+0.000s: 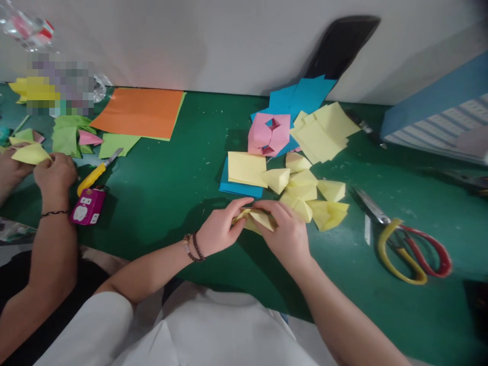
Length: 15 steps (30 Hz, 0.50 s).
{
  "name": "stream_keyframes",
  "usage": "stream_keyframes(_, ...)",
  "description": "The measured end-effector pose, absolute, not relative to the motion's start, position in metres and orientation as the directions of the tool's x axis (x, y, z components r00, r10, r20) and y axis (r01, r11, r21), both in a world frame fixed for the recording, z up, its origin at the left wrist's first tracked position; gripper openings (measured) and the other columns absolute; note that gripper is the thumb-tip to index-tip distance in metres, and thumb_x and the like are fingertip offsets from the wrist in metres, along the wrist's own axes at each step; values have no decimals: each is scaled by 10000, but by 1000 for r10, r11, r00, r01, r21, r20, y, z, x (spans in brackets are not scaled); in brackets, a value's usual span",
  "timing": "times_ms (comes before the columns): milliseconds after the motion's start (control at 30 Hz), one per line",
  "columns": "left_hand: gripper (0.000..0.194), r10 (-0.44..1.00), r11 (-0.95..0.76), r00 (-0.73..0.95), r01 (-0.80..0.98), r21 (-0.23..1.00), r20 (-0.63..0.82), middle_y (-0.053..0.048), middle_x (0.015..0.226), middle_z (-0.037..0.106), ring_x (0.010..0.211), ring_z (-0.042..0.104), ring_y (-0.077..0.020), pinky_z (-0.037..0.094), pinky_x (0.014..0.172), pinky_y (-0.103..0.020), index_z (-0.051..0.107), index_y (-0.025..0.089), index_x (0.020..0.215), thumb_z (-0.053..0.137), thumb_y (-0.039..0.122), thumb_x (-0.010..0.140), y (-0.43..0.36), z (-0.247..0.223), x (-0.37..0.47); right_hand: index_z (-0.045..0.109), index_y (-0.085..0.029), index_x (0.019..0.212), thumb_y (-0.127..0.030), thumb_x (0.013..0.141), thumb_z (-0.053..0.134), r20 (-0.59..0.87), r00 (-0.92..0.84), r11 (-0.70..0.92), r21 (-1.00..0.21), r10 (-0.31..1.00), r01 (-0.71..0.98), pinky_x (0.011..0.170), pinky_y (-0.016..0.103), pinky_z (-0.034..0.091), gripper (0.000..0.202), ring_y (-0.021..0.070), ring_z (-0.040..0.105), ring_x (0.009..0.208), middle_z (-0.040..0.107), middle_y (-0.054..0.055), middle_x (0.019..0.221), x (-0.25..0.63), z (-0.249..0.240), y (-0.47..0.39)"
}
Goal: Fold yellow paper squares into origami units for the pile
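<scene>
Between my two hands is a partly folded piece of yellow paper (256, 222), held low over the table's near side. My left hand (220, 229) pinches its left end between thumb and fingers. With bent fingers, my right hand (286, 235) grips the other end; its fingers hide part of the folds. Just beyond my right hand lie several folded yellow paper pieces (303, 185). A stack of yellow paper (247, 168) rests on blue paper (240, 189) ahead of my hands. Behind it sits a pink folded paper shape (269, 133) with openings in it.
Scissors (400, 239) with red and yellow handles lie at right, near a blue box (438, 112). Loose yellow sheets (324, 132) and a black phone-like object (343, 46) are behind. At left, a co-worker's hands (55, 175) hold yellow paper near a yellow cutter (97, 173) and orange paper (139, 112).
</scene>
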State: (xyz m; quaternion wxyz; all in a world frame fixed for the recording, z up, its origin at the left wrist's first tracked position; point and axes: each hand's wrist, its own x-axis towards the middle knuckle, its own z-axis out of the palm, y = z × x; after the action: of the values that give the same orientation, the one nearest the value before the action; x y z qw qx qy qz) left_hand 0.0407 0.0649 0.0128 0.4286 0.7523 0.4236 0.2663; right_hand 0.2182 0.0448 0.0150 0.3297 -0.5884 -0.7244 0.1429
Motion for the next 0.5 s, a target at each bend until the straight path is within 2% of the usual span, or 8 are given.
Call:
stream_keyframes(133, 401, 870, -249, 492, 451, 857, -6, -29, 860, 713, 692, 674, -155, 503, 634, -231, 463, 192, 1324, 457, 205, 924, 65, 13, 42, 677, -230, 912, -318, 885, 596, 231, -81, 216, -654, 970, 725, 677, 332, 555, 124, 212, 685, 810, 722, 53, 892, 219, 15, 47)
stream_keyframes(300, 381, 879, -175, 473, 424, 889, -53, 10, 716, 664, 584, 612, -116, 435, 552, -196, 515, 183, 1271, 466, 149, 894, 67, 13, 45, 684, -238, 929, -270, 850, 606, 155, -77, 167, -738, 985, 654, 739, 370, 579, 115, 226, 694, 860, 728, 48, 918, 222, 11, 50)
stream_keyframes(400, 390, 878, -147, 472, 417, 897, -76, 33, 651, 624, 539, 571, -103, 408, 524, -190, 526, 174, 1256, 487, 137, 870, 67, 13, 46, 693, -232, 914, -243, 839, 598, 136, -74, 151, -740, 988, 656, 736, 374, 584, 122, 229, 697, 862, 729, 55, 922, 223, 10, 51)
stream_keyframes(500, 432, 872, -89, 475, 393, 915, -119, 30, 673, 636, 556, 585, -107, 439, 546, -193, 503, 168, 1279, 526, 153, 849, 66, 11, 47, 703, -229, 897, -228, 830, 600, 115, -91, 146, -718, 989, 681, 693, 362, 583, 123, 232, 702, 837, 733, 60, 915, 222, 9, 51)
